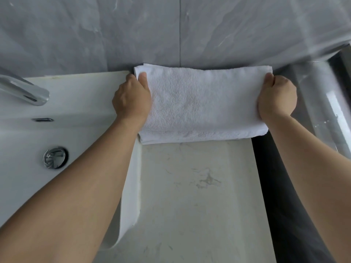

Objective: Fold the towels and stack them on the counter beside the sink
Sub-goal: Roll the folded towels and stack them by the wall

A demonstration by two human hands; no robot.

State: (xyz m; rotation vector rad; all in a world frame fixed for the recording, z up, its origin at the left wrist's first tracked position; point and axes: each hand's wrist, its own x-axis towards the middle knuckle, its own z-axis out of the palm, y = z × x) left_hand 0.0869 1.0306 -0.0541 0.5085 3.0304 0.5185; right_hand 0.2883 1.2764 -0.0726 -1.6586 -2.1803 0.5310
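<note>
At the far end of the bench (199, 186), against the grey wall (171, 31), the left hand (132, 97) is curled closed on the left short edge of the folded white towel (199, 103), thumb on top and fingers tucked beneath or behind. The right hand (276, 98) mirrors it, clenched on the right short edge, thumb pressed to the far corner. Between them the towel lies flat, its long axis running left to right, parallel to the wall, with its near fold facing the person. A second layer shows along the near and far edges, though I cannot tell whether that is another towel underneath. Left of the towel sits the sink (76, 103), just beside the left hand, with the faucet (24, 90) over it. Since each hand sits at one end, the next fold likely brings one short edge across to the other.
</note>
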